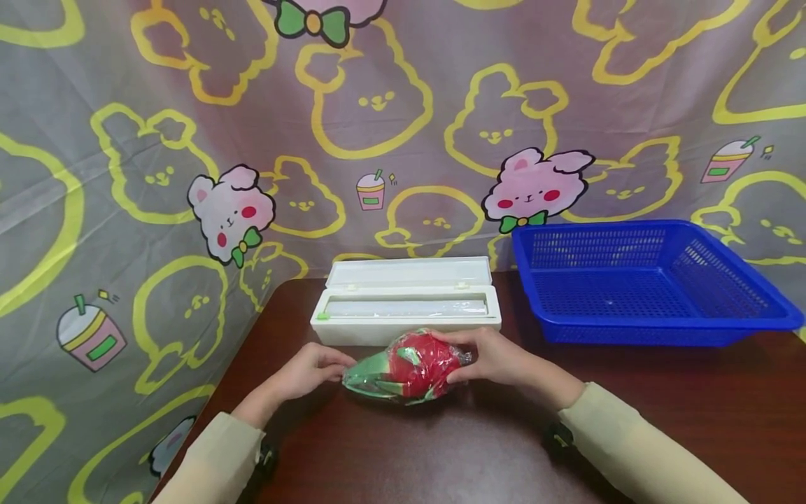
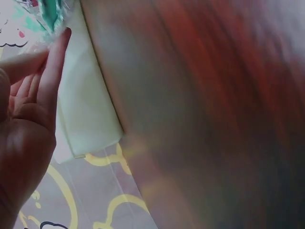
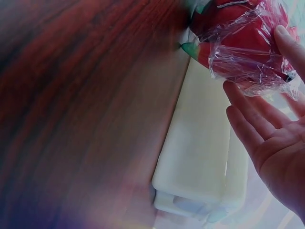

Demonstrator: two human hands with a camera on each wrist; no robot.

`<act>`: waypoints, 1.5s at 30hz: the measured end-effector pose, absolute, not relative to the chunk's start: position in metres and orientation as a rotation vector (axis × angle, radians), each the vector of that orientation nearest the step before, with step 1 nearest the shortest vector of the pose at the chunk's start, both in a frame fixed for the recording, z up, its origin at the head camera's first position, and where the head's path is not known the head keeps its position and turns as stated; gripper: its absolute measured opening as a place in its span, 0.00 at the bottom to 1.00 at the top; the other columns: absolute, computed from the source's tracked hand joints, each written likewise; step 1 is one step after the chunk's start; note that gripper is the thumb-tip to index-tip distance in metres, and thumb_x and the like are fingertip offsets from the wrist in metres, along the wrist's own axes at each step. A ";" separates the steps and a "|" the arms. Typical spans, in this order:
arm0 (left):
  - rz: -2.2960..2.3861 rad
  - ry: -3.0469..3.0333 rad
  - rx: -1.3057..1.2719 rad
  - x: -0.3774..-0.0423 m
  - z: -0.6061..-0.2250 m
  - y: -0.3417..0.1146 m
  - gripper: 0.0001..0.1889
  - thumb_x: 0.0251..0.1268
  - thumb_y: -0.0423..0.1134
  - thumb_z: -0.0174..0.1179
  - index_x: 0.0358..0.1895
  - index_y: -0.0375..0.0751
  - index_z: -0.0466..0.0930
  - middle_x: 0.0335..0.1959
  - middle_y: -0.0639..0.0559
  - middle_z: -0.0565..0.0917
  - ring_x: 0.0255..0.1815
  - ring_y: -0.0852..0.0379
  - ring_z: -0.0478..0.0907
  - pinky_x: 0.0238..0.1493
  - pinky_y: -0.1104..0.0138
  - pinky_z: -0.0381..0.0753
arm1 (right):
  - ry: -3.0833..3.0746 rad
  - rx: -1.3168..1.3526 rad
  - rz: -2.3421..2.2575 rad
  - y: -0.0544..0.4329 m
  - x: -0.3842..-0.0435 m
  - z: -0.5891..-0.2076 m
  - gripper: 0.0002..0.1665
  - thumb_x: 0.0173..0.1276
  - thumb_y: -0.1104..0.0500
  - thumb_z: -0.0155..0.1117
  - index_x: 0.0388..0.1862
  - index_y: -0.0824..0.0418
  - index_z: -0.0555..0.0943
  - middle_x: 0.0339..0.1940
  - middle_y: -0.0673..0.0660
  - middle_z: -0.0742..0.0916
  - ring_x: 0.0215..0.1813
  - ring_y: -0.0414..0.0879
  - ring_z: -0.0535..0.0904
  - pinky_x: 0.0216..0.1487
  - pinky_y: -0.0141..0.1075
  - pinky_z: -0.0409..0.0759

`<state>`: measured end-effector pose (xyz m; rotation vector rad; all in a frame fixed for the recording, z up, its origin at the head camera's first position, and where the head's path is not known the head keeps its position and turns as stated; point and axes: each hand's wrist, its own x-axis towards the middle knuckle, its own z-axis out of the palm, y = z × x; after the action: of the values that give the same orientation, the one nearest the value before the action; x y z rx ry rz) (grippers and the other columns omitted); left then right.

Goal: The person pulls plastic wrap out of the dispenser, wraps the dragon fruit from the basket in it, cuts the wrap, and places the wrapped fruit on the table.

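A red dragon fruit [image 1: 418,367] with green leafy tips, wrapped in clear cling film, is held just above the dark table in front of the white film box [image 1: 406,336]. My left hand [image 1: 308,371] pinches its green end at the left, thumb and forefinger meeting at the film in the left wrist view. Around the red end on the right, my right hand [image 1: 497,358] grips with thumb and fingers. Crinkled film [image 3: 248,71] bunches near those fingertips in the right wrist view. Inside the box, its lid raised, lies a roll of film [image 1: 406,308].
A blue perforated basket [image 1: 630,334] stands at the back right, beside the white box. Behind the table hangs a grey curtain [image 1: 441,105] with yellow cartoon outlines. Brown tabletop [image 1: 403,455] stretches in front of the hands.
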<state>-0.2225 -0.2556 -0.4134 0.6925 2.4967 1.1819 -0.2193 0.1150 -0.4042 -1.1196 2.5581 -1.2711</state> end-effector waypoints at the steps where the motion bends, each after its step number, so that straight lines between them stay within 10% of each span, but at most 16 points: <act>1: 1.215 2.464 0.693 -0.222 -0.414 -0.255 0.11 0.68 0.32 0.60 0.50 0.35 0.84 0.44 0.47 0.86 0.41 0.54 0.83 0.44 0.64 0.82 | 2.562 -1.121 -1.273 0.115 -0.219 -0.405 0.43 0.52 0.49 0.79 0.68 0.52 0.74 0.58 0.52 0.83 0.56 0.45 0.77 0.58 0.43 0.74; 10: 1.198 2.384 0.756 -0.215 -0.414 -0.245 0.31 0.59 0.36 0.70 0.67 0.43 0.72 0.59 0.48 0.80 0.54 0.55 0.79 0.50 0.63 0.79 | 2.576 -1.095 -1.275 0.116 -0.220 -0.407 0.40 0.57 0.49 0.75 0.68 0.54 0.74 0.57 0.57 0.83 0.52 0.44 0.78 0.54 0.40 0.76; 37: 1.061 2.299 0.867 -0.225 -0.407 -0.247 0.22 0.66 0.40 0.63 0.63 0.48 0.77 0.53 0.60 0.83 0.48 0.57 0.81 0.54 0.67 0.76 | 2.419 -1.063 -1.316 0.118 -0.219 -0.413 0.30 0.64 0.50 0.70 0.61 0.63 0.78 0.48 0.54 0.87 0.48 0.40 0.82 0.50 0.36 0.77; 45: 1.060 2.372 0.848 -0.217 -0.397 -0.238 0.39 0.56 0.38 0.71 0.72 0.54 0.65 0.66 0.57 0.71 0.61 0.55 0.68 0.61 0.62 0.71 | 2.421 -0.991 -1.331 0.119 -0.221 -0.414 0.28 0.64 0.50 0.69 0.60 0.63 0.79 0.45 0.53 0.88 0.45 0.40 0.82 0.47 0.35 0.77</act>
<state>-0.2168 -0.2377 -0.3966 0.8481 2.3719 1.0596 -0.2207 0.1188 -0.4141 -0.9909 2.4214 -1.3314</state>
